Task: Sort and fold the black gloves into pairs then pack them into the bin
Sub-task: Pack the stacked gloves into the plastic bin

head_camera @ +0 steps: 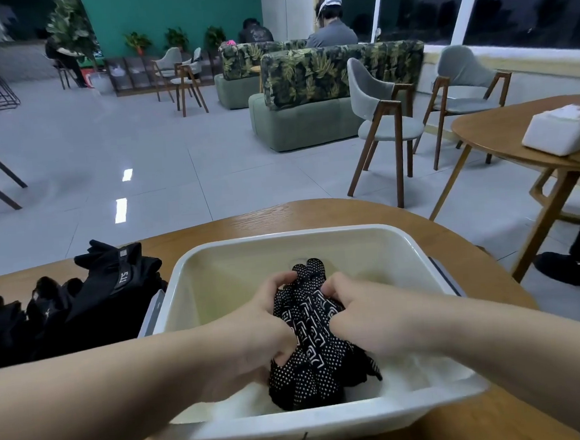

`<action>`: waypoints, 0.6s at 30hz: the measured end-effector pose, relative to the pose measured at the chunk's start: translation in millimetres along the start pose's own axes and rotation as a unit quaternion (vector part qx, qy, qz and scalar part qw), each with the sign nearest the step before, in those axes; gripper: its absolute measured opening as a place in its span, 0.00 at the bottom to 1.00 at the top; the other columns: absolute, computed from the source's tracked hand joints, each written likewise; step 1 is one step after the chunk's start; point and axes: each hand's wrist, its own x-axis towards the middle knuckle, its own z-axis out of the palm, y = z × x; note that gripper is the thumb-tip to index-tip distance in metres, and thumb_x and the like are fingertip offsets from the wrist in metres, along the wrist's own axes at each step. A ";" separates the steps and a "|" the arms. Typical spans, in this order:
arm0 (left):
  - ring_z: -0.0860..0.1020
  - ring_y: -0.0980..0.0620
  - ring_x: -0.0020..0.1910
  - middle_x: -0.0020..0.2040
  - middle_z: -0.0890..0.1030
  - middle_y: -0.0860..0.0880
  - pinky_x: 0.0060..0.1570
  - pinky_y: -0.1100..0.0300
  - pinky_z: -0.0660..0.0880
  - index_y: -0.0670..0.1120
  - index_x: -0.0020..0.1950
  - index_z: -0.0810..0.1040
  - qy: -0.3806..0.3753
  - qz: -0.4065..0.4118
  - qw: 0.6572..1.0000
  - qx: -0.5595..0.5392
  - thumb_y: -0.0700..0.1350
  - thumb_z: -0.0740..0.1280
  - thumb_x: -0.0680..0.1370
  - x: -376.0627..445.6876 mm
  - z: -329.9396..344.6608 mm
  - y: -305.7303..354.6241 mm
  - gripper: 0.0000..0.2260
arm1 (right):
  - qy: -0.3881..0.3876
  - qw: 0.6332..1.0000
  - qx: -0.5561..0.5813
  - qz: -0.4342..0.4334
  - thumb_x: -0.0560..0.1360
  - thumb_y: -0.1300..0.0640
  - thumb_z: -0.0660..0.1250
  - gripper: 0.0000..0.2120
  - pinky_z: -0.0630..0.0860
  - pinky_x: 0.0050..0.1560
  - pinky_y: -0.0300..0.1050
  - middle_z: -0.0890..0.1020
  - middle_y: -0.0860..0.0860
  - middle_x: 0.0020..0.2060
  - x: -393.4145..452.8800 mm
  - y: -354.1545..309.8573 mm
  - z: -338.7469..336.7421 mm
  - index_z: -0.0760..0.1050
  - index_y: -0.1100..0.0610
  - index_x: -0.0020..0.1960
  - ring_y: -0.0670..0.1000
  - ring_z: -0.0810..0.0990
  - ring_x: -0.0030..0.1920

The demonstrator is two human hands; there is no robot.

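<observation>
Bundle of black knit gloves with white grip dots (315, 338) sits inside white rectangular plastic bin (283, 247). Left hand (255, 332) and right hand (364, 317) both clench it — soft, light, springy. Likely best gripped mid-fold, else it unrolls.

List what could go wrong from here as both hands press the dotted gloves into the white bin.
1. Both the left hand and right hand grip the dotted gloves; on release, the bundle may spring open and lose its fold.
2. The white bin sits close to the near edge of the wooden table, so downward pressure might tip or slide it.
3. The loose black gloves lie heaped at the left, so pairs could get mismatched.
</observation>
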 end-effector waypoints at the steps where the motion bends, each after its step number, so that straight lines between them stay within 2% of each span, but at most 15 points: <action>1: 0.70 0.49 0.32 0.40 0.71 0.45 0.36 0.56 0.68 0.68 0.59 0.67 0.010 -0.011 0.999 0.029 0.30 0.56 0.55 4.0 -3.6 -1.7 0.42 | -0.002 1.000 0.003 0.001 0.76 0.60 0.55 0.15 0.75 0.48 0.42 0.80 0.50 0.51 2.0 -2.2 1.3 0.64 0.50 0.62 0.49 0.78 0.49; 4: 0.74 0.47 0.38 0.48 0.76 0.47 0.37 0.59 0.70 0.71 0.60 0.62 0.009 -0.042 0.989 0.141 0.31 0.62 0.60 12.9 -18.8 -1.8 0.41 | -0.010 1.000 0.011 -0.013 0.76 0.60 0.56 0.19 0.74 0.61 0.49 0.79 0.50 0.59 5.9 -8.9 2.5 0.66 0.49 0.65 0.50 0.77 0.58; 5: 0.76 0.49 0.39 0.50 0.76 0.49 0.36 0.61 0.73 0.69 0.61 0.60 0.008 -0.048 0.981 0.186 0.34 0.67 0.64 14.1 -24.0 0.2 0.37 | -0.013 1.000 0.012 -0.024 0.76 0.60 0.56 0.18 0.73 0.63 0.50 0.79 0.50 0.59 6.8 -10.9 2.8 0.69 0.50 0.65 0.51 0.77 0.59; 6: 0.77 0.49 0.41 0.51 0.76 0.49 0.37 0.60 0.75 0.68 0.62 0.59 0.003 -0.054 0.974 0.218 0.41 0.72 0.67 12.6 -28.1 3.1 0.34 | -0.017 0.999 0.011 -0.036 0.76 0.61 0.56 0.18 0.72 0.63 0.51 0.79 0.51 0.59 6.2 -13.7 3.0 0.71 0.52 0.64 0.52 0.77 0.60; 7: 0.78 0.48 0.43 0.52 0.77 0.49 0.41 0.59 0.77 0.68 0.63 0.58 0.013 -0.055 0.964 0.259 0.47 0.73 0.67 14.1 -33.9 4.7 0.34 | -0.023 0.999 0.010 -0.047 0.76 0.63 0.55 0.18 0.72 0.63 0.51 0.80 0.52 0.59 6.9 -15.5 4.1 0.72 0.53 0.63 0.52 0.77 0.60; 8: 0.78 0.47 0.45 0.54 0.77 0.47 0.43 0.58 0.77 0.70 0.64 0.54 0.024 -0.061 0.942 0.328 0.48 0.68 0.70 6.8 -39.3 10.2 0.32 | -0.027 0.998 0.012 -0.060 0.76 0.65 0.54 0.19 0.72 0.63 0.51 0.80 0.53 0.59 7.8 -17.7 6.6 0.73 0.55 0.63 0.52 0.77 0.60; 9: 0.79 0.46 0.48 0.58 0.77 0.45 0.45 0.57 0.77 0.72 0.64 0.50 0.029 -0.054 0.918 0.393 0.44 0.62 0.73 0.5 -44.2 17.1 0.32 | -0.034 0.997 0.014 -0.071 0.75 0.67 0.53 0.20 0.72 0.64 0.50 0.79 0.52 0.61 9.1 -20.4 9.7 0.73 0.56 0.64 0.51 0.76 0.62; 10: 0.78 0.46 0.54 0.62 0.76 0.44 0.51 0.55 0.78 0.70 0.70 0.48 0.040 -0.038 0.899 0.434 0.40 0.57 0.74 -8.0 -46.5 23.9 0.34 | -0.037 0.996 0.022 -0.083 0.75 0.68 0.53 0.22 0.71 0.66 0.49 0.77 0.50 0.63 10.9 -23.6 12.6 0.72 0.56 0.66 0.50 0.74 0.64; 12: 0.76 0.48 0.61 0.66 0.73 0.48 0.58 0.51 0.75 0.66 0.72 0.52 0.057 0.015 0.887 0.457 0.38 0.54 0.73 -22.5 -57.7 32.5 0.34 | -0.034 0.994 0.033 -0.094 0.75 0.68 0.53 0.25 0.70 0.67 0.47 0.73 0.48 0.67 19.1 -28.2 17.8 0.69 0.53 0.69 0.47 0.72 0.66; 13: 0.76 0.51 0.59 0.65 0.74 0.52 0.58 0.51 0.75 0.66 0.70 0.58 0.043 0.042 0.882 0.467 0.37 0.53 0.73 -18.6 -56.1 29.9 0.32 | -0.036 0.994 0.040 -0.094 0.75 0.68 0.53 0.25 0.72 0.65 0.47 0.73 0.50 0.67 22.2 -30.7 18.4 0.69 0.54 0.69 0.47 0.74 0.64; 15: 0.77 0.54 0.54 0.60 0.76 0.54 0.57 0.53 0.74 0.67 0.61 0.67 0.011 0.064 0.844 0.533 0.37 0.55 0.76 -12.2 -63.4 15.1 0.25 | -0.055 0.993 0.049 -0.096 0.77 0.71 0.53 0.21 0.76 0.56 0.40 0.74 0.61 0.64 24.6 -34.5 14.2 0.69 0.61 0.67 0.39 0.79 0.49; 16: 0.76 0.54 0.55 0.61 0.77 0.52 0.58 0.54 0.73 0.66 0.56 0.72 -0.060 0.084 0.810 0.577 0.38 0.57 0.77 -11.8 -67.5 -4.8 0.21 | -0.054 0.992 0.049 -0.099 0.77 0.71 0.55 0.18 0.77 0.51 0.38 0.75 0.63 0.61 25.1 -33.6 10.6 0.71 0.62 0.65 0.38 0.79 0.42; 17: 0.75 0.53 0.57 0.63 0.76 0.52 0.59 0.56 0.72 0.65 0.52 0.75 -0.081 0.130 0.778 0.610 0.40 0.58 0.79 -4.5 -70.4 -18.4 0.18 | -0.030 0.994 0.053 -0.095 0.78 0.68 0.58 0.14 0.79 0.49 0.40 0.77 0.60 0.56 26.1 -29.3 7.8 0.73 0.58 0.60 0.40 0.78 0.39; 18: 0.74 0.53 0.57 0.61 0.75 0.55 0.58 0.57 0.71 0.61 0.53 0.75 -0.088 0.145 0.754 0.634 0.40 0.58 0.80 -5.7 -71.2 -21.5 0.15 | 0.013 0.994 0.064 -0.082 0.77 0.64 0.62 0.08 0.79 0.46 0.42 0.79 0.54 0.49 27.6 -23.0 6.0 0.73 0.53 0.53 0.43 0.78 0.39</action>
